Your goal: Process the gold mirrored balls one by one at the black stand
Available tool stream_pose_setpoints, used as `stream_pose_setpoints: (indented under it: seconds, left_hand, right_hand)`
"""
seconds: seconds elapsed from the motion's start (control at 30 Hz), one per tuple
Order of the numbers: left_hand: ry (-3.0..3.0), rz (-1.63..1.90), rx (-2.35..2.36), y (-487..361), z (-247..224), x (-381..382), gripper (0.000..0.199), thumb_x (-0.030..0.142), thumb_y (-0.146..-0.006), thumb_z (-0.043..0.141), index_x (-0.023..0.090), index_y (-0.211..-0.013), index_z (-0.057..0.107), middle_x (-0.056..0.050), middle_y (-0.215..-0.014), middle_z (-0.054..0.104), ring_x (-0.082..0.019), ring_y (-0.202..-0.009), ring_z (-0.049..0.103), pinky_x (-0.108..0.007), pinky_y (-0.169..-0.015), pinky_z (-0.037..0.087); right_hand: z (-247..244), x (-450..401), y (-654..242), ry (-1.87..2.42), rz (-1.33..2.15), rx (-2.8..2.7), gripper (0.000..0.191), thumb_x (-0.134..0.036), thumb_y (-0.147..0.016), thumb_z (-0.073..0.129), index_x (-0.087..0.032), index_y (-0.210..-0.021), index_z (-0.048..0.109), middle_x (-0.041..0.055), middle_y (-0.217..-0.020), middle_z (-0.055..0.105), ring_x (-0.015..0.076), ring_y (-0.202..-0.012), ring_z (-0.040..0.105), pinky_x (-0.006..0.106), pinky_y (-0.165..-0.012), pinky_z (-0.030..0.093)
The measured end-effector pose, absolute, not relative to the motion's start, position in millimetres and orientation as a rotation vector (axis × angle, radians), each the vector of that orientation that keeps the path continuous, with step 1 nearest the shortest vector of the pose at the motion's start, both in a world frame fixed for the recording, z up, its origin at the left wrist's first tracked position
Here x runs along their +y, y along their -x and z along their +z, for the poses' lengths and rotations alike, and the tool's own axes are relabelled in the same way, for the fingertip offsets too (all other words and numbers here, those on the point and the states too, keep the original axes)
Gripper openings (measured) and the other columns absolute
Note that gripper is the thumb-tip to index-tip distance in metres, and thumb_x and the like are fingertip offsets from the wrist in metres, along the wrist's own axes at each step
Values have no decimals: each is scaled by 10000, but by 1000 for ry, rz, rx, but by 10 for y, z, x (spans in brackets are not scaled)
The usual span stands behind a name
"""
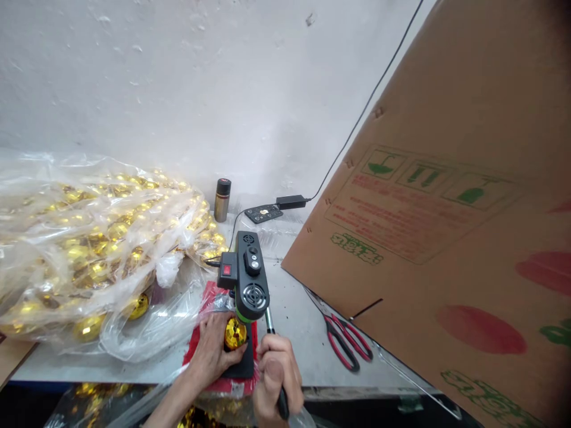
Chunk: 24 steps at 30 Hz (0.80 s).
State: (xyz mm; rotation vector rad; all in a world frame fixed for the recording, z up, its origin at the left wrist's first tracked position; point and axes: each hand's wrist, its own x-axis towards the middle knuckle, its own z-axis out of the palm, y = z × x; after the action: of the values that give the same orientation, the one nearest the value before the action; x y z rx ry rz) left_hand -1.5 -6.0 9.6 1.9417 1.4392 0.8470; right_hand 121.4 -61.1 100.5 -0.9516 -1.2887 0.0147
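Observation:
My left hand [214, 348] has its fingers and thumb closed around a gold mirrored ball [235, 333]. The ball rests on the black base [239, 369] of a small bench machine [251, 273], right beneath its head. On the head are round vents, buttons and a side box with a red switch [226, 269]. Just right of the ball, my right hand [277, 374] is wrapped around a black-gripped metal lever [270, 321], which rises beside the head. Where the lever joins the machine is hidden. Red sheeting [209, 297] lies under the base.
Several gold balls fill a clear plastic bag [102, 249] at the left. A large cardboard box [423, 226] leans in from the right, with red-handled scissors [345, 342] beside it. Behind stand a dark-capped canister [222, 200], a black patterned slab [263, 213] and a corded power adapter [291, 202].

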Motion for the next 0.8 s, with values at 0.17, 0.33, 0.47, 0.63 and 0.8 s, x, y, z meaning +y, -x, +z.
stream_pose_setpoints:
  seconds: [0.17,0.33,0.47,0.63,0.8]
  left_hand:
    - [-1933,830,1414,31,144,-60,380,352,-795,754,243,-1154,692,-109,-1095,766,-376,-1069,655,-531,-1012,448]
    - [-1913,834,1432,9,159,-65,354,333,-778,754,233,-1111,690,-113,-1086,760,-390,-1072,664,-542,-1009,451]
    - [-1897,831,1433,-3,166,-65,363,332,-760,767,217,-1094,682,-129,-1089,752,-408,-1079,672,-555,-1001,456]
    - [-1918,862,1424,8,139,-65,358,331,-773,765,230,-1106,685,-114,-1078,759,-386,-1058,676,-539,-995,466]
    - [-1939,880,1416,8,86,-57,370,329,-778,768,239,-1129,692,-104,-1084,765,-379,-1065,678,-531,-1008,466]
  right_hand:
    - [944,-600,-1179,1033,21,-1213,312,-183,-1030,413,-255,-747,523,-34,-692,639,169,-578,624,442,-851,562]
    - [914,-561,-1179,985,-81,-1223,312,-215,-1026,426,-259,-735,530,-45,-648,606,165,-517,572,414,-791,575]
    - [888,-540,-1193,987,-98,-1227,322,-220,-1051,416,-259,-753,531,-49,-665,600,151,-545,562,390,-834,569]
    - [866,-526,-1215,928,-90,-1272,320,-234,-1079,416,-246,-778,526,-40,-691,591,132,-589,559,336,-773,541]
    - [871,-497,-1204,917,-128,-1258,341,-242,-1086,414,-246,-760,513,-44,-672,584,129,-571,549,346,-803,547]
